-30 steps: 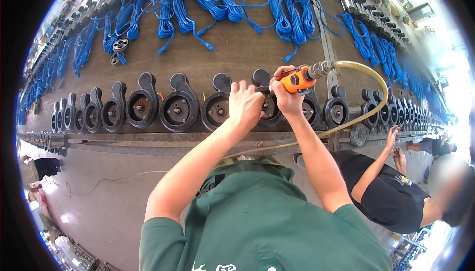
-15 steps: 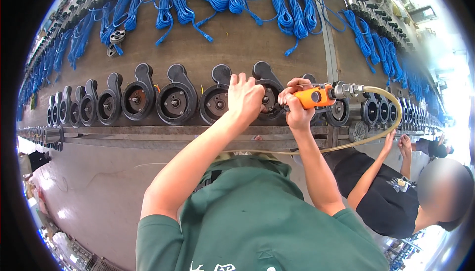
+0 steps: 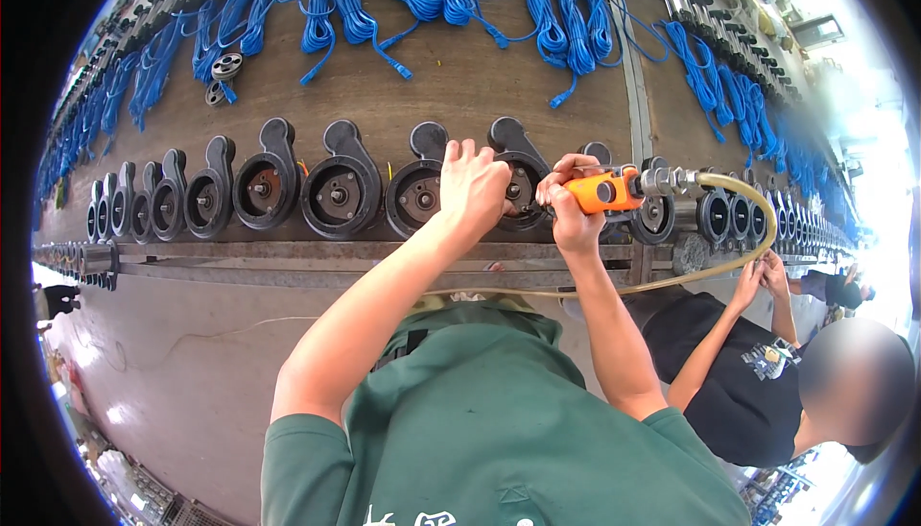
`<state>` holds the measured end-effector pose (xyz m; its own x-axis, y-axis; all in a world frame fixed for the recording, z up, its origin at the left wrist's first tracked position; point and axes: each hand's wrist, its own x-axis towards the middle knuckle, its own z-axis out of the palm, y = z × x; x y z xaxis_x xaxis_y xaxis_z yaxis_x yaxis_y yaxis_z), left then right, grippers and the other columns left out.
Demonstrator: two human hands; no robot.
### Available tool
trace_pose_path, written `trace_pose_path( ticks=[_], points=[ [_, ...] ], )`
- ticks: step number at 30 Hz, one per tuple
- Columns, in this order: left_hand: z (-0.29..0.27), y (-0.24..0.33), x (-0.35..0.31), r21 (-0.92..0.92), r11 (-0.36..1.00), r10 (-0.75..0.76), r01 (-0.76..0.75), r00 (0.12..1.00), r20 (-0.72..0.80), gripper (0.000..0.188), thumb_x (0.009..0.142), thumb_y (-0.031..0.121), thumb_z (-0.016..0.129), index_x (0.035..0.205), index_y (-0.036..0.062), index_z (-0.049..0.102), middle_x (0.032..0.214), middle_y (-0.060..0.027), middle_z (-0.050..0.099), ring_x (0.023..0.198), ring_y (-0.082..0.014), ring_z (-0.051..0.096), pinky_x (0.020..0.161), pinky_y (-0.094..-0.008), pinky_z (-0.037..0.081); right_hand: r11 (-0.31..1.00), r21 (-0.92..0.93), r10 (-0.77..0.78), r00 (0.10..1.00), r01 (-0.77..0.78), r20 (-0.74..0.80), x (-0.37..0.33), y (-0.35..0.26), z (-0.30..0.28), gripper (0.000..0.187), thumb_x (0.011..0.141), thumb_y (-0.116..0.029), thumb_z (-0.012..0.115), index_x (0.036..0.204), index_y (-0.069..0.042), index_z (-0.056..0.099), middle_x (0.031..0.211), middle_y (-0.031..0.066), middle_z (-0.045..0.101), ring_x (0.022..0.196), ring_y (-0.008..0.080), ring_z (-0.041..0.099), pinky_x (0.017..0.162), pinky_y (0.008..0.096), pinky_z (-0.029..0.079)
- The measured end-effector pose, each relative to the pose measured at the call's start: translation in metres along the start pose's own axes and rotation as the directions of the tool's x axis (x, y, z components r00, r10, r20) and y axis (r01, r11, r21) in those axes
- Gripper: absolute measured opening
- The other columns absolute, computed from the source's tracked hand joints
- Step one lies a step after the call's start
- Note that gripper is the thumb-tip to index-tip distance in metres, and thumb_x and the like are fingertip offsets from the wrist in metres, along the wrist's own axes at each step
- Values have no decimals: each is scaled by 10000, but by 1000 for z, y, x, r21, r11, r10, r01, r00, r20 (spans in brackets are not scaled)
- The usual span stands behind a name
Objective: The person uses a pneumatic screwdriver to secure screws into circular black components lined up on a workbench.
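Many black housings line the brown table above grey floor.

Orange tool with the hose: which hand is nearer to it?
Right. The right hand grips the orange tool at its left end; the left hand is farther left, over the black housings, apart from the tool.

Orange tool partly behind right grip
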<state>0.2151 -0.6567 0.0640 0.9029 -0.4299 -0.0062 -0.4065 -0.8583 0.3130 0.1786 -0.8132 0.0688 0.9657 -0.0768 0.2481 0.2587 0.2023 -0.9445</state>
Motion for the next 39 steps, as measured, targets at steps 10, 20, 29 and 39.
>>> trace_pose_path(
  ticks=[10,20,29,39],
  points=[
    [4,-1,-3,-2,1000,5,-5,999,-41,389,606,372,853,917,150,781,933,-105,665,1049,-322,570,1002,-463,374,992,-127,3,998,6,70,-7,3,2,200,845,-18,556,1025,-21,469,781,61,540,690,127,531,673,271,471],
    [6,-14,-10,-144,979,114,-146,971,-211,562,597,404,864,1055,104,737,1035,-137,667,1154,-348,537,1046,-465,356,972,-228,-34,993,58,110,-3,-2,5,200,831,-2,534,1023,-1,478,792,68,535,655,138,528,644,293,485],
    [3,-34,-40,-79,979,161,-188,951,-263,935,591,560,839,1242,-60,583,1160,-159,637,1289,-346,468,1166,-494,257,994,-44,-100,995,101,30,13,2,36,219,828,43,476,1047,53,478,754,89,543,611,143,529,640,305,500],
    [0,-35,-39,-101,982,138,-160,970,-200,925,612,548,832,1277,-43,579,1194,-143,636,1305,-330,462,1169,-480,250,997,34,-63,997,62,39,19,15,44,240,837,38,507,1075,30,477,740,87,558,636,137,543,669,296,495]
  ],
)
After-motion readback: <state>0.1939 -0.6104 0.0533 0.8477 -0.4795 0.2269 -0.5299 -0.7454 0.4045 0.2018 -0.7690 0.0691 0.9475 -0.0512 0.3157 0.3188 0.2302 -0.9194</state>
